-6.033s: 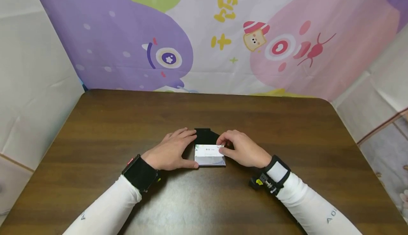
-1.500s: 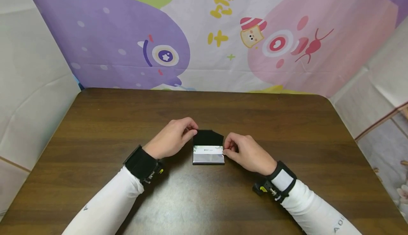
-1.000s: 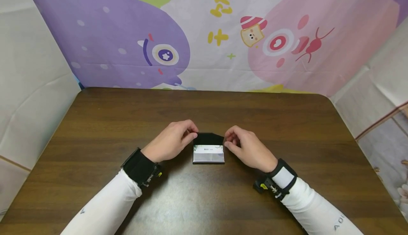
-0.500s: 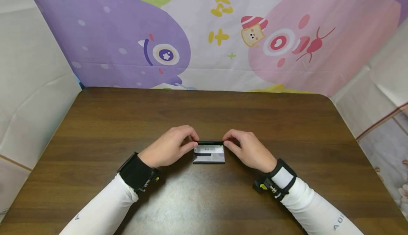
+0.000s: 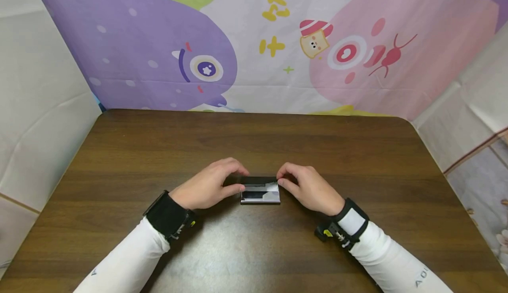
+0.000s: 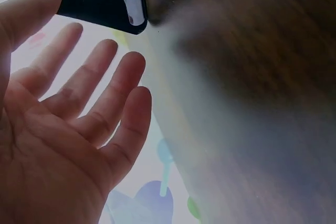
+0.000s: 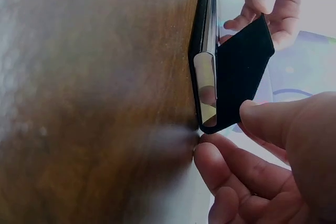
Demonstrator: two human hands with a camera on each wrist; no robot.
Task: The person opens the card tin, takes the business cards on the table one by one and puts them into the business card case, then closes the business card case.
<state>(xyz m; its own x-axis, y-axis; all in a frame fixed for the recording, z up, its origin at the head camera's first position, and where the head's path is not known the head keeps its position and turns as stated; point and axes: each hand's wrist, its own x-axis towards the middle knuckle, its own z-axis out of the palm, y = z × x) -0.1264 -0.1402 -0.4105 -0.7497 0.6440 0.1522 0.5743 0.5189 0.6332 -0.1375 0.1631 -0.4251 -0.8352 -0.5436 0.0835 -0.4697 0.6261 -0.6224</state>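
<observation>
A small business card holder (image 5: 271,197) lies at the middle of the table, with a shiny metal body and a black flap (image 5: 255,180). In the right wrist view, the flap (image 7: 242,69) rises at a slant from the body (image 7: 211,24). Dark reflections cover part of the front, and most of the white card inside is hidden. At the left end, my left hand (image 5: 210,185) touches the flap with its thumb; its other fingers are spread and relaxed behind. My right hand (image 5: 311,189) pinches the flap's right edge between thumb and curled fingers.
The brown wooden table (image 5: 158,138) extends around the holder on all sides. Behind it hangs a cartoon-printed cloth (image 5: 254,94), with pale cloth panels at left and right. Both wrists wear black camera straps.
The black flap, earlier lying back flat, has lifted and tilted toward the body, covering the white card. My left hand has come nearer, its fingers loosening from the flap's corner; the right has barely moved.
</observation>
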